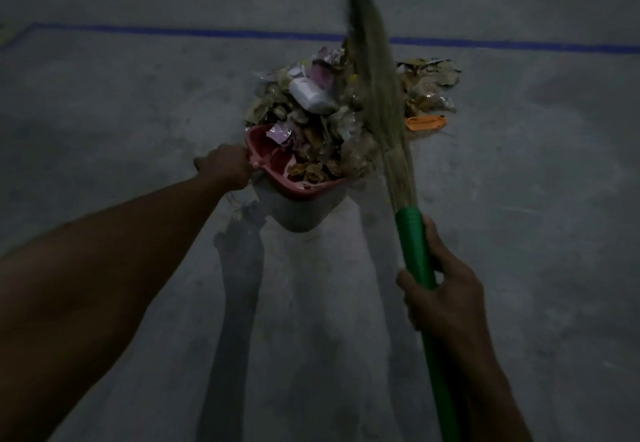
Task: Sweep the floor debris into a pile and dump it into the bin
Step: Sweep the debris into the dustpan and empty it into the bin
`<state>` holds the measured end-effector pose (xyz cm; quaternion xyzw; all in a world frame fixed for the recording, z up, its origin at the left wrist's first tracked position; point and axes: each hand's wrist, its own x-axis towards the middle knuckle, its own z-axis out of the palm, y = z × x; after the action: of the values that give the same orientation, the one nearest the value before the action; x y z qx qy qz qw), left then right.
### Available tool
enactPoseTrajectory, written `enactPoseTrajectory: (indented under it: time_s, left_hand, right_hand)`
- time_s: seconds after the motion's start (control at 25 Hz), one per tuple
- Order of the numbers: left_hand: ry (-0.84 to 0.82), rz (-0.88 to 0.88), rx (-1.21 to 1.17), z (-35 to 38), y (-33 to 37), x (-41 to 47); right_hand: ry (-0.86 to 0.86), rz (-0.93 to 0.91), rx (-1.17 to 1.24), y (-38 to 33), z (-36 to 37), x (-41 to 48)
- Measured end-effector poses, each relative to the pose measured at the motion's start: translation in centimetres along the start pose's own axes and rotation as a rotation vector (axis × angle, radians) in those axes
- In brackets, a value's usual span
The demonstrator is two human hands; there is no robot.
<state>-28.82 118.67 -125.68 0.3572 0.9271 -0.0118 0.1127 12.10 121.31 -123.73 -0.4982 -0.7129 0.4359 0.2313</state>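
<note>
A red dustpan (277,161), heaped with dry leaves, paper scraps and a white bottle (311,95), is held just above the floor at the middle of the view. My left hand (225,166) grips its handle at the left end. My right hand (441,289) is wrapped around the green handle (415,247) of a grass broom. The broom's straw head (375,78) slants up and away, lying against the right side of the debris heap (322,136). More leaves and an orange plastic piece (424,123) lie on the floor right of the broom.
The floor is bare grey concrete (138,112) in dim light. A blue tape line (173,31) runs across it behind the debris. Shadows of my arms and the dustpan fall on the floor near me. No bin is in view.
</note>
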Motion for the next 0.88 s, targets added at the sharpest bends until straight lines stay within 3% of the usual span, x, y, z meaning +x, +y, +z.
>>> enactPoseTrajectory:
  time_s: [0.16,0.32,0.6,0.68,0.88]
  left_hand:
    - [-0.047,-0.063,-0.047,0.8,-1.2,0.2]
    - [-0.028,-0.040,-0.078,0.6,-0.7,0.2]
    - [-0.049,-0.045,-0.160,0.4,-1.1,0.5]
    - [-0.060,-0.059,-0.153,0.1,-1.0,0.0]
    - [-0.005,-0.091,-0.141,0.2,-0.6,-0.1]
  right_hand:
    - [0.068,0.114,0.000,0.0,0.1,6.2]
    - [-0.047,0.249,-0.014,-0.6,3.3,11.3]
    - [-0.226,0.151,-0.132,0.3,6.5,3.4]
    - [-0.232,0.155,-0.073,0.6,5.4,-0.4]
    - [-0.165,0.280,0.348,-1.8,2.1,-4.2]
